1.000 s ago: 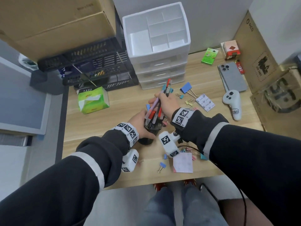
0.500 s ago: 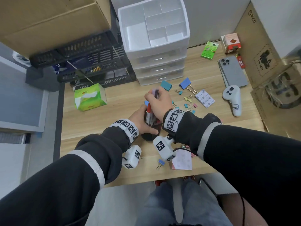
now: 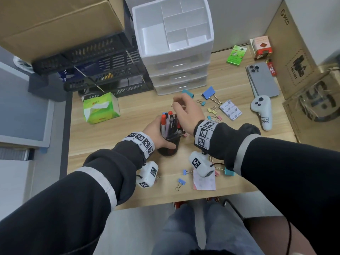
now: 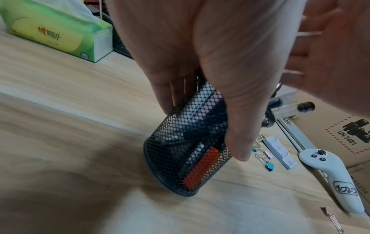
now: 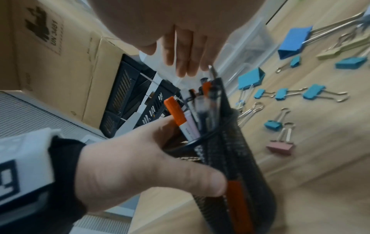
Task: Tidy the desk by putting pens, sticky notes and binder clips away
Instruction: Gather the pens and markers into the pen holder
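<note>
We have our left hand (image 3: 156, 132) wrapped around the black mesh pen cup (image 4: 186, 152), thumb on the near wall and fingers on the far wall, and the cup stands tilted on the wooden desk (image 3: 103, 137), its base edge down, as the left wrist view shows. The pens (image 3: 170, 124) stand bundled inside it, red and blue caps up, some leaning out over the rim. Our right hand (image 3: 185, 111) hovers just above the pen tops with fingers loosely spread and nothing clearly in them; a thin glint near the fingertips is too small to name. Binder clips (image 5: 314, 93) lie scattered on the desk to the right of the cup, a large blue binder clip (image 3: 208, 92) further back, more small ones near the front edge beside a pink sticky note pad (image 3: 204, 181). The white drawer organiser (image 3: 173, 32) stands behind. The risk we judge greatest is the tilt: if our left hand lets go before the cup sits flat, the top-heavy bundle could tip it and spill the pens among the clips. Reaching across for clips, our right sleeve could also catch the leaning pens.
</note>
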A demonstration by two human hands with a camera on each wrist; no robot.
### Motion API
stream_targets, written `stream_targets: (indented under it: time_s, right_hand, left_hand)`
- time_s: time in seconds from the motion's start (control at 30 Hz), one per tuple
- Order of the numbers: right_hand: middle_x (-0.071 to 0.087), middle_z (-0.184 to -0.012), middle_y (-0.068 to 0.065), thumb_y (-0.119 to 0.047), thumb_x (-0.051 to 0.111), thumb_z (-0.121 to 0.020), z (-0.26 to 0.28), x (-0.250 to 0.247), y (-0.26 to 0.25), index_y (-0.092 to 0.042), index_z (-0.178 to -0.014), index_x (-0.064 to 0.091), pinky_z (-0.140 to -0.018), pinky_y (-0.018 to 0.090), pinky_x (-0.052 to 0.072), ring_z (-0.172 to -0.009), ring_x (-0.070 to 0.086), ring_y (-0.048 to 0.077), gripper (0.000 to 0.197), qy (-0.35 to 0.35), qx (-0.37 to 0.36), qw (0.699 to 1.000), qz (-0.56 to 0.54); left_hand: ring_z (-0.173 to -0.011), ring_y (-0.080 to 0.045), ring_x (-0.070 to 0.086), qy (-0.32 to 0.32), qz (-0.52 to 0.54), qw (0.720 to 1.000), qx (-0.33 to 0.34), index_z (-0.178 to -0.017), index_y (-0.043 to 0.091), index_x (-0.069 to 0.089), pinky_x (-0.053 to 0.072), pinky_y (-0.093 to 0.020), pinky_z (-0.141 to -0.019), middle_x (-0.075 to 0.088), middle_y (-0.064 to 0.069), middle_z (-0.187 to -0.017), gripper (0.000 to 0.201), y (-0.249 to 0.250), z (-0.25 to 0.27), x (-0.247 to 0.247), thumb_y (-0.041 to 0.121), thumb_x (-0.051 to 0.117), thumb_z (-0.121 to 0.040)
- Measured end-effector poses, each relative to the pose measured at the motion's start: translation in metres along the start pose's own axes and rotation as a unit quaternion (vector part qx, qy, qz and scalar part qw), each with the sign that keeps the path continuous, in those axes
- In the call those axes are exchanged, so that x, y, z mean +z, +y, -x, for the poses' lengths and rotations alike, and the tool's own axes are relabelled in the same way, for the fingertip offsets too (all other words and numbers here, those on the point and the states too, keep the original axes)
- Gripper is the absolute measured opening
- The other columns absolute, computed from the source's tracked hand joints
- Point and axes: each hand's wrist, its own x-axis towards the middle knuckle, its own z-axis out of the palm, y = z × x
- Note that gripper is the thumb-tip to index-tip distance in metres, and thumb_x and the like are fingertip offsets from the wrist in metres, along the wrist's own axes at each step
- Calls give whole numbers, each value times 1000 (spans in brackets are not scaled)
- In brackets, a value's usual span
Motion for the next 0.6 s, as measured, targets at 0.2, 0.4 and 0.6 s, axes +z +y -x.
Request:
stream_targets:
  time_s: [0.2, 0.4, 0.6]
  right_hand:
    - [62, -107, 1, -10, 50, -92, -9, -30, 55, -19, -116, 52, -85, 39, 55, -101, 66, 23, 26, 16, 190, 982, -17]
    - [63, -108, -3, -13, 75, -78, 15, -37, 79, -18, -135, 46, -71, 24, 51, -83, 62, 12, 64, -273, 178, 929, 173]
    - [58, -87, -17, -3, 83, -75, 27, -41, 27, -32, -91, 50, -55, -5, 37, -60, 54, -23, 47, -282, 108, 953, 37]
  left_hand:
    - [-109, -17, 62, 11, 5, 1000, -7, -141, 23, 42, 52, -38, -97, 63, 6, -124, 111, -2, 1, -6, 39, 97, -46]
    - [-108, -12, 58, -3, 23, 1000, 3, -146, 24, 40, 46, -25, -91, 60, 9, -128, 114, 6, -1, -5, 32, 98, -48]
    - [-99, -9, 63, -24, -5, 999, 21, -128, 24, 47, 56, -33, -91, 64, 11, -110, 104, 19, -4, 3, 41, 97, -38]
